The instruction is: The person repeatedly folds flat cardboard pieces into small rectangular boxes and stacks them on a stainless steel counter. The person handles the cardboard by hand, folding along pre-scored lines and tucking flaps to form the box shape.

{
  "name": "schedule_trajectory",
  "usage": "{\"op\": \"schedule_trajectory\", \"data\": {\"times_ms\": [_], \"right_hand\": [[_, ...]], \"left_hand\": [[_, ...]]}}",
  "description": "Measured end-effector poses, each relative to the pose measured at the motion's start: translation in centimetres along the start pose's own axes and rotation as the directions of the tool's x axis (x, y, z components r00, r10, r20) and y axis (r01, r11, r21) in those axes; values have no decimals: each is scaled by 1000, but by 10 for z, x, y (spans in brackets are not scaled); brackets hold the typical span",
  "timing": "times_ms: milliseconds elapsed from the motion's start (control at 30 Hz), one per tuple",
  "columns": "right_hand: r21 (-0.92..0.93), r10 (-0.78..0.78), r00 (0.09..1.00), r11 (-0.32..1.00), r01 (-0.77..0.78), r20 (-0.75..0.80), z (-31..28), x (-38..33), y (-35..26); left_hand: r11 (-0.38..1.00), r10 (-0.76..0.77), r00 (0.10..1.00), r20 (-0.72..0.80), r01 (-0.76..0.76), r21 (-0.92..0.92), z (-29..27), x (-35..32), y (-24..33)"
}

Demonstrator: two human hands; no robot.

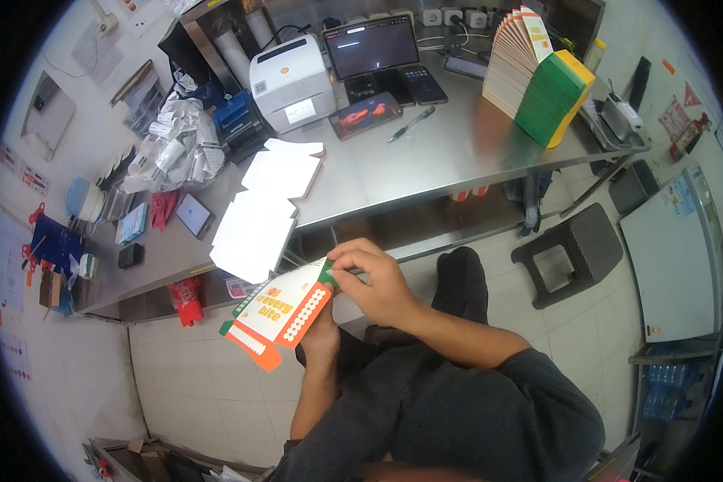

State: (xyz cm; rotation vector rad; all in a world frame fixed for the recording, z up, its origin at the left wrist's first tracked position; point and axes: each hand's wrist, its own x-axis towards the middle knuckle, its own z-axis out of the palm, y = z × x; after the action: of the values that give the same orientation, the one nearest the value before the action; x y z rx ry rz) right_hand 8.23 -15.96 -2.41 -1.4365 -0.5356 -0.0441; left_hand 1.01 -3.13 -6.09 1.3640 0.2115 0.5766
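Note:
Over my lap, off the table's front edge, is a partly folded cardboard food carton [269, 309], white with orange and green edges and yellow lettering. Beneath and behind it, my left hand [322, 331] grips it, with most of its fingers hidden by the card. Thumb and fingers of my right hand [371, 281] pinch the green flap at the carton's upper right end. Just beyond, flat white die-cut card blanks [253, 233] lie in a pile that overhangs the table edge. A second pile of blanks [283, 170] sits behind it.
The steel table [426, 161] carries a label printer [292, 84], a laptop [373, 48], phones, a pen [411, 124] and a crumpled plastic bag [177, 140]. Nested cartons [550, 100] stand at its right end. A dark stool [570, 257] and a small fridge [671, 257] are on the right.

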Motion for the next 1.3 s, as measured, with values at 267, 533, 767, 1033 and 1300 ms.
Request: {"op": "schedule_trajectory", "data": {"times_ms": [267,533,767,1033,1300], "right_hand": [[-220,-127,968,960,175,217,-22,8,-18],[-86,-127,972,986,146,195,-22,12,-22],[-69,-211,943,969,236,257,-30,11,-33],[-129,-199,954,964,231,224,-23,7,-37],[-122,-375,880,898,423,290,-29,11,-51]], "left_hand": [[978,-6,1000,0,5,-210,-3,5,6],[882,2,996,93,42,-470,9,9,29],[951,300,948,103,-290,-104,13,2,62],[793,362,910,199,-414,448,-1,-7,41],[933,120,993,18,-119,339,4,-3,50]]}}
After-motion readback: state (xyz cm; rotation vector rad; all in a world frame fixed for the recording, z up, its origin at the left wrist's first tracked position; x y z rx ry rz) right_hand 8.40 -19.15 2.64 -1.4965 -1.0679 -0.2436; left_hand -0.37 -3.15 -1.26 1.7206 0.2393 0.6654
